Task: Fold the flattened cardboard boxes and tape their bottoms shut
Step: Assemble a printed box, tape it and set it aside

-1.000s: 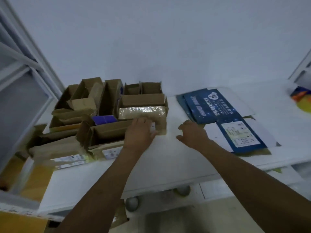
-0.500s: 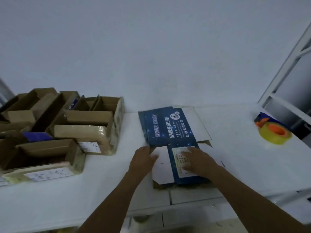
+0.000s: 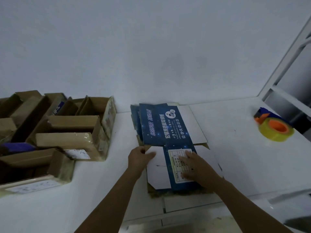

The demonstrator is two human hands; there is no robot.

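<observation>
A stack of flattened blue and white cardboard boxes (image 3: 165, 126) lies on the white table (image 3: 244, 157), in the middle of the view. My left hand (image 3: 138, 157) pinches the left edge of the top sheet's white flap, thumb on top. My right hand (image 3: 193, 165) lies flat with spread fingers on the printed label of the blue panel. A roll of yellow tape (image 3: 276, 130) with an orange core rests on the table at the far right, apart from both hands.
Several assembled brown cardboard boxes (image 3: 72, 132) crowd the left side of the table. A white metal rack (image 3: 289, 84) rises at the right behind the tape. The white wall (image 3: 151, 56) backs the table.
My view swung right from the brown boxes to the blue stack. My left hand left the brown box and took hold of the flap's edge; my right hand settled on the label.
</observation>
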